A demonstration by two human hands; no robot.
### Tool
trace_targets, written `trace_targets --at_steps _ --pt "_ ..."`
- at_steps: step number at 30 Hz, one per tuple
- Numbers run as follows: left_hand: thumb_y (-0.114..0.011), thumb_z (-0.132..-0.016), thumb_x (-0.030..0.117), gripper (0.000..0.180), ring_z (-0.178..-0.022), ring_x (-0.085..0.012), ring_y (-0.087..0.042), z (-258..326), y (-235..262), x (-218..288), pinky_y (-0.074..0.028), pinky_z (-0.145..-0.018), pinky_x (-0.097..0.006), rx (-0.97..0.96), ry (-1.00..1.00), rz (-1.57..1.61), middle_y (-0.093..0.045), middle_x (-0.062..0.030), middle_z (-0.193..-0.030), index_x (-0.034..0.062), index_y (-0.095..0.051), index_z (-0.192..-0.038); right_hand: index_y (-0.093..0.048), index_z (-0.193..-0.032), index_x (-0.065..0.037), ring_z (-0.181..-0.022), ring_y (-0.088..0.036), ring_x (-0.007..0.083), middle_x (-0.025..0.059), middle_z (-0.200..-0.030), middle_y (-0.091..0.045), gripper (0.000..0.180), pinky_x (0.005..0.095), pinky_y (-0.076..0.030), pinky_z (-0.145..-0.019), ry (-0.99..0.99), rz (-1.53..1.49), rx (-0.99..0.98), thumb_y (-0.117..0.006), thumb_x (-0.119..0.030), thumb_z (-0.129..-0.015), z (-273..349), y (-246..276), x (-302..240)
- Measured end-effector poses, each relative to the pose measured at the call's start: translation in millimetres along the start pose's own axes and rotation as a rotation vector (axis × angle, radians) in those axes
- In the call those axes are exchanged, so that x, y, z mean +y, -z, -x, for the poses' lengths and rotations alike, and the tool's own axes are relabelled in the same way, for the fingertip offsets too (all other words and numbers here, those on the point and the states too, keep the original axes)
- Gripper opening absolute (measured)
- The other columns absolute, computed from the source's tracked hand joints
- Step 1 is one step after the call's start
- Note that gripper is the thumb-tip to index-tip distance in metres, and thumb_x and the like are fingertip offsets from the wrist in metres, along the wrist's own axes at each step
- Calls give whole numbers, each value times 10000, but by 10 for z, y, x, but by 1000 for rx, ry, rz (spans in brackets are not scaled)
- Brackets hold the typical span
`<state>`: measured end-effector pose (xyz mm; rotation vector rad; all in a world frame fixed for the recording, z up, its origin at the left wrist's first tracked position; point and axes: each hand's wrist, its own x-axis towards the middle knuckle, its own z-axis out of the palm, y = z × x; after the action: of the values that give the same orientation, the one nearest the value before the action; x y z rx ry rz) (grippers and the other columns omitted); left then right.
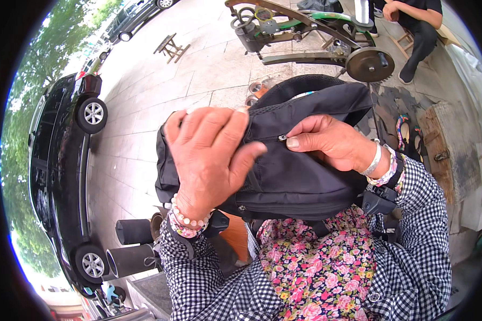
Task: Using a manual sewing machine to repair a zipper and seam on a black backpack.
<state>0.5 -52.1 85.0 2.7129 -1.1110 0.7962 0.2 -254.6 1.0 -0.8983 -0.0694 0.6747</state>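
Note:
A black backpack (300, 176) rests on my lap, over a flowered apron (321, 267). My left hand (206, 158) grips the bag's upper left side, thumb pressed across the fabric. My right hand (332, 142) pinches the small metal zipper pull (282, 138) near the top of the bag between thumb and forefinger. Both wrists wear bead bracelets, and my sleeves are black-and-white checked.
A black car (64, 176) is parked on the left by the paved walk. A hand-cranked sewing machine with a wheel (369, 64) stands ahead, a seated person (418, 27) beyond it. A small wooden stool (171, 48) sits far off. Dark rolls (131, 246) lie at my left knee.

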Motion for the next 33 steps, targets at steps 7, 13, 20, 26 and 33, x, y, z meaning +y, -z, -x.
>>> trace_targets --at_steps 7,13,20,26,33 --pt "-662 -653 302 324 -699 -187 -479 -123 -70 218 -320 -848 -445 -166 -129 -131 -437 -23 -722 108 -567 -894 -536 -658 -20 -581 -433 22 -41 -623 -516 186 187 -363 -518 274 804 200 -643 -126 -768 187 -34 -322" --pt "-653 -651 98 107 -659 -221 -489 -193 84 -31 -373 -776 -394 -97 -120 -97 -469 -51 -685 71 -555 -686 -533 -620 -15 -513 -396 58 -12 -519 -451 247 246 -338 -466 379 1041 331 -647 -199 -740 363 326 -508" --pt "-535 -647 -50 143 -749 -184 -502 305 417 -438 -391 -688 -269 -37 311 400 -541 -109 -810 -46 -571 -786 -521 -629 -14 -826 -525 127 96 -902 -579 228 266 -411 -715 414 897 230 -593 -173 -775 260 904 -440" --pt "-551 -796 133 182 -837 -185 -478 711 433 -776 -351 -790 -288 253 388 560 -528 -116 -905 -43 -559 -840 -539 -674 -53 -860 -512 108 77 -1040 -548 197 251 -406 -737 182 530 194 -582 -198 -800 -387 1556 297" --pt "-479 -849 123 209 -921 -194 -515 412 374 -868 -397 -807 -314 374 450 524 -552 -102 -947 -55 -534 -944 -560 -859 -47 -716 -510 68 -3 -808 -556 230 250 -417 -604 543 66 -22 -492 -267 -871 -678 693 -301"
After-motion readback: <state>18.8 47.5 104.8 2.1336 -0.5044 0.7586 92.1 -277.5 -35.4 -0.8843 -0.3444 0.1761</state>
